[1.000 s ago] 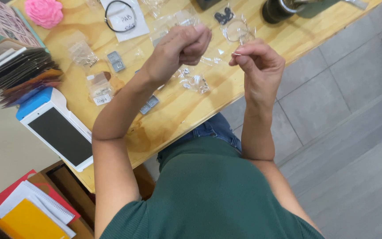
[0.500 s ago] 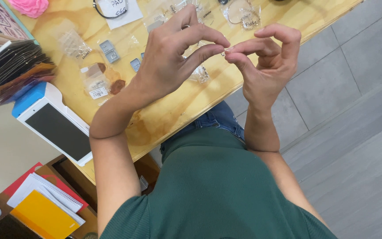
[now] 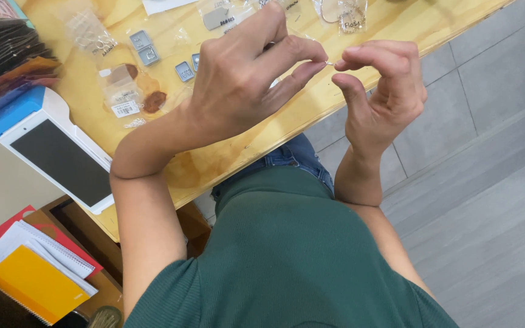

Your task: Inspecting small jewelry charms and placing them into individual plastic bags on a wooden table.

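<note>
My left hand [image 3: 244, 79] and my right hand [image 3: 381, 91] are raised together above the front edge of a light wooden table [image 3: 262, 146]. Both pinch a tiny, thin, pale metal piece [image 3: 330, 62] between thumb and fingertips; it is too small to tell what it is. Behind my left hand lie several small grey square pieces [image 3: 144, 48] and clear plastic bags [image 3: 123, 100] with small parts.
A white and blue hand-held terminal with a dark screen [image 3: 56, 155] lies at the table's left end. A fan of dark and brown swatches [image 3: 7, 61] sits beyond it. Notebooks, yellow, white and red [image 3: 31, 273], rest on a lower shelf. Grey floor tiles [image 3: 493, 231] lie to the right.
Both hands have come closer to the camera and toward each other, fingertips now meeting on the tiny piece. The view has shifted, so the table sits higher in the frame.
</note>
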